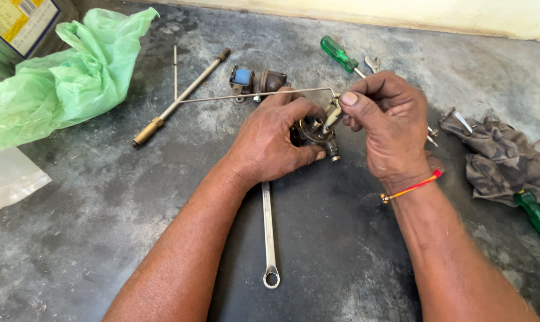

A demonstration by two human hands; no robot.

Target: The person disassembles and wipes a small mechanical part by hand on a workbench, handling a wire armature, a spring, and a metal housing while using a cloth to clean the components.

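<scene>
Big grey table, dusty & stained, under everything. Green plastic bag bunched up at far left, w/ a box behind it in the corner & a clear plastic bag just below. Crumpled camo rag at right, w/ a green screwdriver poking out at its lower edge.

Left hand & right hand together at the middle, just above the table. Left hand wrapped round a small brown metal part, fingers closed tight on it. Right hand pinching the top of that part, thumb & first fingers shut on a pale bit where a thin bent wire rod joins; rod sticks out to the left, level. Red-orange thread band on the right wrist.

Long brass-tipped rod lying slantwise near the green bag, w/ a thin pin across it. Long ring spanner flat on the table below the left hand, ring end near the front edge. Another green screwdriver at the back, next to a small open spanner. Small brown valve piece w/ a blue bit just behind the left hand, touching or nearly, hard to tell. Maybe small metal tips right of the right hand, too hidden to be sure.
</scene>
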